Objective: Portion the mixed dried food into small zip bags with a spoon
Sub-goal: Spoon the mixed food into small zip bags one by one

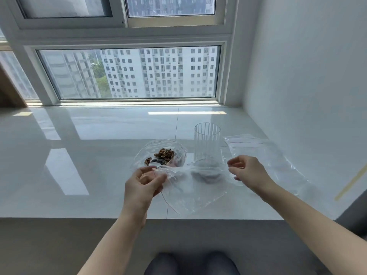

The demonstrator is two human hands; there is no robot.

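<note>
Holding a clear zip bag [195,187] open-ish between both hands over the near edge of a glossy white sill [95,155].

Honestly the plastic is so see-through it's hard to tell where one bag ends and the next starts. The left hand [144,185] pinches the bag's left edge with curled fingers; the right hand [247,171] has fingers curled at the right edge, but whether it really grips the film, can't tell. Something greyish shows through the bag, too blurry to name. Just beyond the left hand sits the mixed dried food [163,155] in a clear container, a pale spoon-like bit half hidden in it. A ribbed glass [207,141] stands right of that, more bags [258,147] lying further right by the white wall. Big window [129,72] at the far side, tower blocks outside.
</note>
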